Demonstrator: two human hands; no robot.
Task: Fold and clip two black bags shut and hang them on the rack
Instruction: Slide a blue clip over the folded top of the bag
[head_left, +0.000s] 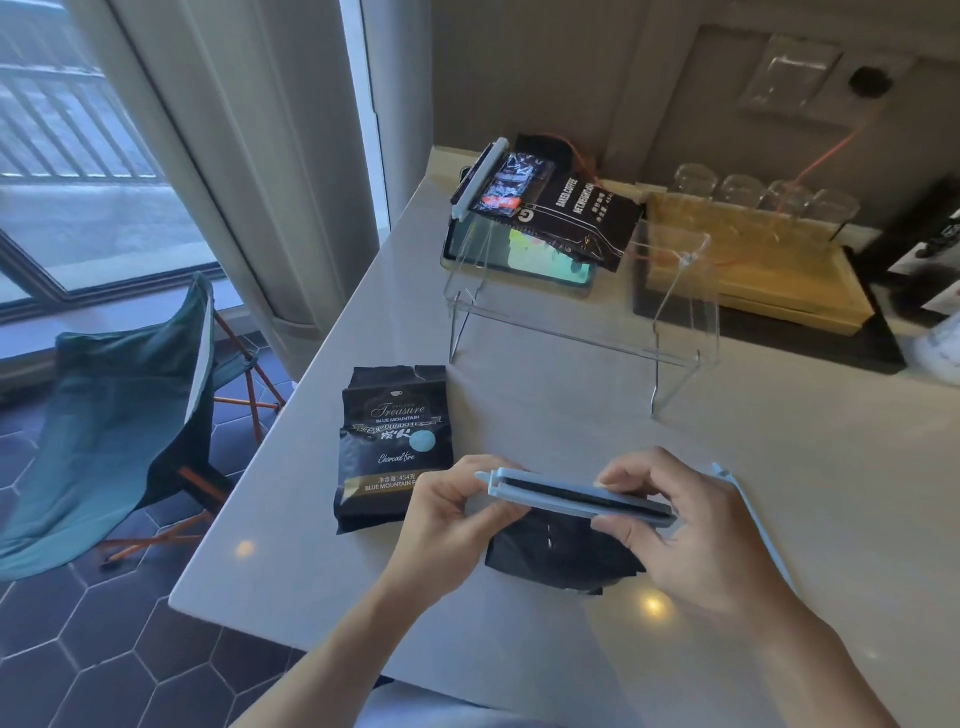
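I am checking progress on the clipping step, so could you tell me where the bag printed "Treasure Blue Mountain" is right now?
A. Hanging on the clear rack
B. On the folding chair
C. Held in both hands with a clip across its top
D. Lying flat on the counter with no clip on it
D: the Treasure bag lies flat on the counter, unclipped, while both hands hold the light blue clip across another black bag.

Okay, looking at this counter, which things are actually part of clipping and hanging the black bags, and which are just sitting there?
Part of the job:
- black bag in hand
- blue clip on its top, held by left hand and right hand
- Blue Mountain bag
- spare clip
- clear rack

Lying about:
- clipped coffee bags
- glasses
- wooden tray
- folding chair
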